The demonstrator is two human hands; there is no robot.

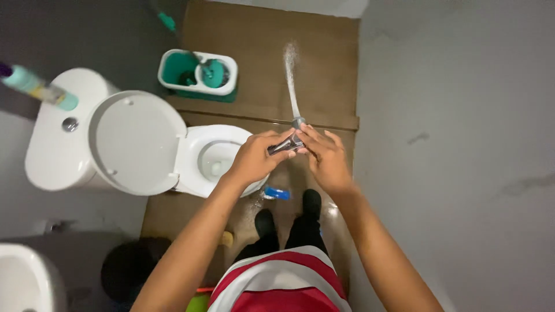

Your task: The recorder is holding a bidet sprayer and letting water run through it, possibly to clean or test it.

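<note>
Sprayer [287, 143], a metal handheld one, sits between both my hands above the wet brown floor [324, 69]: my left hand [254, 159] is closed round its handle, my right hand [325, 157] wraps the head. Water [291, 75] jets forward beside the open toilet [217, 156]. I judge rinsing underway; far floor looks partly wet.

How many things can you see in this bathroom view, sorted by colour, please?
White: 2, the toilet and the sink.
Teal: 2, the mop bucket and the bottle.
Metal: 1, the spray nozzle held in both hands, left and right.
Blue: 1, a small item on the floor.
Total: 6
</note>
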